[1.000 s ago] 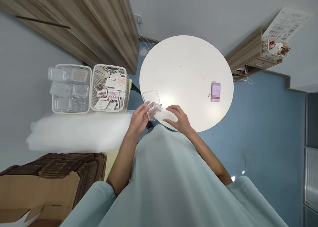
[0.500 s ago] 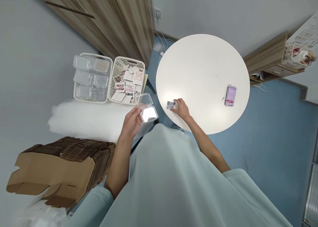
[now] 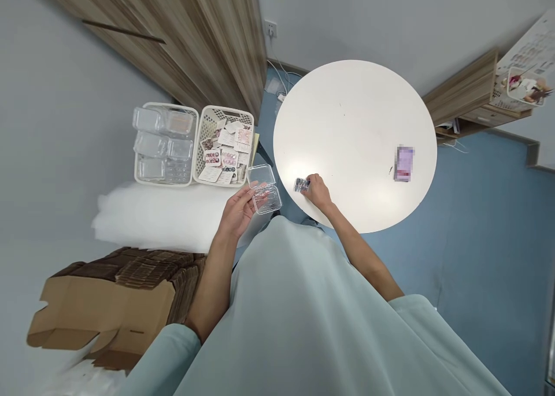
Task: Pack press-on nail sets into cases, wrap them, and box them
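Observation:
My left hand grips a small clear plastic box by its left side, its hinged lid standing open away from me. The box is held left of the round white table, and my fingers show through its clear wall. At the table's near left part, my right hand has its fingers closed on the right edge of a small card with dark, shiny pieces. What exactly the pieces are is too small to tell.
Two white baskets stand on the left: one with clear plastic boxes, one with small cards. Below them lie a white wrap roll and flattened cardboard boxes. A blurred purple item lies on the table's right side.
My left hand has brought the open box slightly to the right, and its bright glare is gone. My right hand and the card have shifted slightly right.

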Available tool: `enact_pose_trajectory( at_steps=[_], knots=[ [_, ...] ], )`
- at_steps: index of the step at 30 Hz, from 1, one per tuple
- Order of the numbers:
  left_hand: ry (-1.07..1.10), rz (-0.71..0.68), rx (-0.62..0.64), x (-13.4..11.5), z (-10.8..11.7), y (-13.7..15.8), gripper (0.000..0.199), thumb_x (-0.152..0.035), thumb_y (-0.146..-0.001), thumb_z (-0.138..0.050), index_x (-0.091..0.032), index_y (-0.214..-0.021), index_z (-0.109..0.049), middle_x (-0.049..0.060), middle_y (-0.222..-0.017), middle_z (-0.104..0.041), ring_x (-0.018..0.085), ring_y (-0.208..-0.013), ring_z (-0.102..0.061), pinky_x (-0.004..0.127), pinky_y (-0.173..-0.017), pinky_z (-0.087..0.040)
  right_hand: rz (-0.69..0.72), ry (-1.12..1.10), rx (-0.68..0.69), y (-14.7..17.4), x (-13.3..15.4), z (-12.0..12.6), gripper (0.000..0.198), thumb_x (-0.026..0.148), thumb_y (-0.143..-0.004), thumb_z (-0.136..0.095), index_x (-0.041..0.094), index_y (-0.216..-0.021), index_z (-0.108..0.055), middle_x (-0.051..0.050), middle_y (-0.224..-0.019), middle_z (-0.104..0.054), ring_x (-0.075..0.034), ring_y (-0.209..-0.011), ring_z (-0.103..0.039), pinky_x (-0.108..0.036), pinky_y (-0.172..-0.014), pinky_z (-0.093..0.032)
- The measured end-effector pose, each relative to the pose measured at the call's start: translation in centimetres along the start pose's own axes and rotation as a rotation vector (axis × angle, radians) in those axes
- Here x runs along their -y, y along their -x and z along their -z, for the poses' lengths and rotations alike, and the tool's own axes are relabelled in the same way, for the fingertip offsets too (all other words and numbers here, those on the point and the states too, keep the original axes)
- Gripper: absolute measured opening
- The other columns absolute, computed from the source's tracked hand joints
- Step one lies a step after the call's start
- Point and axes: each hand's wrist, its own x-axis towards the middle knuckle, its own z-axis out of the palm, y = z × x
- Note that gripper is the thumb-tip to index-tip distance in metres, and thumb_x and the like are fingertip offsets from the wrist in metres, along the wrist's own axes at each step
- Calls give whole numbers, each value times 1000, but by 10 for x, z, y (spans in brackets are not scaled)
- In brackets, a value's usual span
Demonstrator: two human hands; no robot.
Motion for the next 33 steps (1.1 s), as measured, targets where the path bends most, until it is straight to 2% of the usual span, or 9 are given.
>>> enact_pose_trajectory(
  at_steps=[6,11,17,22,24,27,30,33],
  knots=[
    [-42,41,60,9,-19,-8,34,-24,-95,-73,-15,-128,-72,17,-141,-72,26,-118,-76,46,-114,-56,-76,-187,-21,21,-7,12,16,27,-103,-50,23,-118,-54,-7,-109,-71,-22,-89,-63,-32,-73,-46],
    [-55,87,122,24,-43,-16,36,-22,-93,-75,-14,-128,-71,19,-142,-71,28,-121,-75,48,-116,-55,-80,-340,-116,45,-24,32,15,29,-102,-49,24,-114,-56,-6,-111,-73,-21,-93,-66,-33,-78,-50],
    [-78,152,188,44,-81,-22,37,-20,-92,-74,-14,-129,-69,20,-145,-69,28,-125,-73,48,-117,-54,-117,-539,-307,74,-45,80,24,44,-98,-58,25,-113,-59,-6,-108,-74,-22,-93,-68,-37,-83,-56],
    [-102,182,275,59,-115,-22,33,-21,-93,-74,-13,-124,-72,21,-146,-68,29,-126,-73,49,-119,-52,-100,-692,-463,98,-43,129,30,53,-94,-69,27,-108,-63,-6,-113,-73,-24,-102,-68,-39,-86,-58],
    [-109,196,307,63,-127,-21,33,-22,-93,-75,-13,-124,-73,21,-145,-68,29,-127,-72,49,-120,-51,-55,-732,-456,106,-38,145,31,54,-94,-71,27,-108,-65,-5,-112,-73,-23,-102,-68,-38,-88,-58],
    [-109,222,345,69,-142,-20,33,-23,-92,-77,-13,-123,-75,19,-138,-73,29,-123,-74,50,-118,-52,48,-750,-368,116,-31,159,29,52,-95,-72,27,-109,-67,-4,-110,-74,-22,-98,-69,-38,-87,-58],
    [-119,225,365,72,-152,-19,36,-24,-91,-78,-14,-125,-75,17,-134,-75,27,-120,-74,50,-116,-54,144,-703,-282,120,-30,162,22,47,-98,-71,27,-107,-68,-3,-109,-74,-22,-96,-68,-39,-87,-57],
    [-136,215,364,75,-160,-17,39,-25,-92,-78,-14,-129,-74,17,-134,-75,27,-121,-74,47,-113,-56,179,-646,-241,123,-33,159,16,42,-99,-70,27,-106,-68,-3,-106,-73,-22,-95,-66,-38,-86,-55]
  ],
)
